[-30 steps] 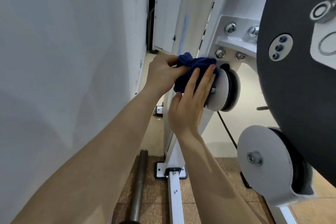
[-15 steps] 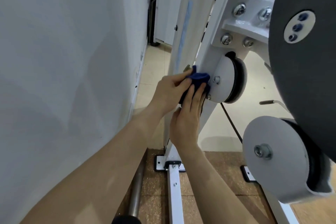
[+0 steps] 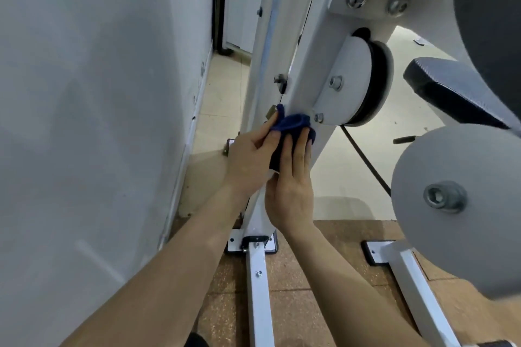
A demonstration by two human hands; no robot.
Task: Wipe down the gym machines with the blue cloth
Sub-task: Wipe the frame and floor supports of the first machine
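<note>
Bunched dark-blue cloth (image 3: 291, 123) against a white machine post (image 3: 306, 76), just below a pulley (image 3: 352, 82). Left hand (image 3: 251, 160) pinches it, grip narrow; right hand (image 3: 291, 191) presses it flat-fingered.

The pale tiled floor (image 3: 220, 87) is overlaid nearer the camera with speckled brown mats (image 3: 296, 313), on which a white foot plate (image 3: 234, 246) is set, with a white base rail (image 3: 260, 296) laid from it towards the camera and a second foot plate (image 3: 373, 252) to its right.
</note>
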